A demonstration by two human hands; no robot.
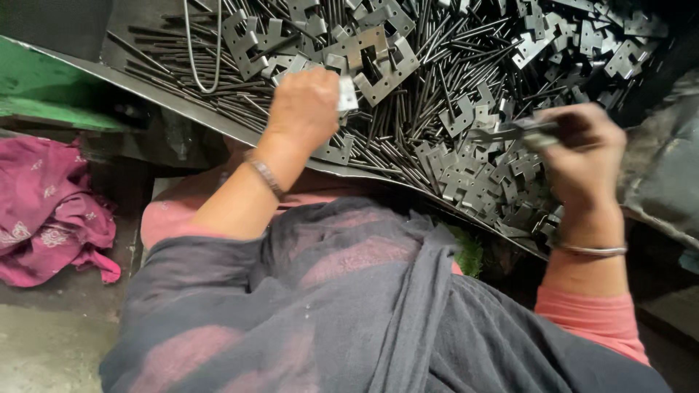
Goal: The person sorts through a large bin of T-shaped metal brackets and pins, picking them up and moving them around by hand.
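Note:
A dark metal tray [182, 109] holds a heap of thin steel pins [408, 94] and several flat notched hinge plates [473, 178]. My left hand [304, 105] is closed around a small shiny hinge plate [347, 94] at the tray's near edge. My right hand [582, 156] is closed on a hinge plate with a pin [510, 131], held level above the pile of plates. Both wrists wear thin bangles.
A bent wire loop [202, 51] lies at the tray's left. A crumpled magenta cloth [51, 211] sits on the floor at left, beside a green surface [44, 87]. A dark grey scarf [349, 306] covers my lap.

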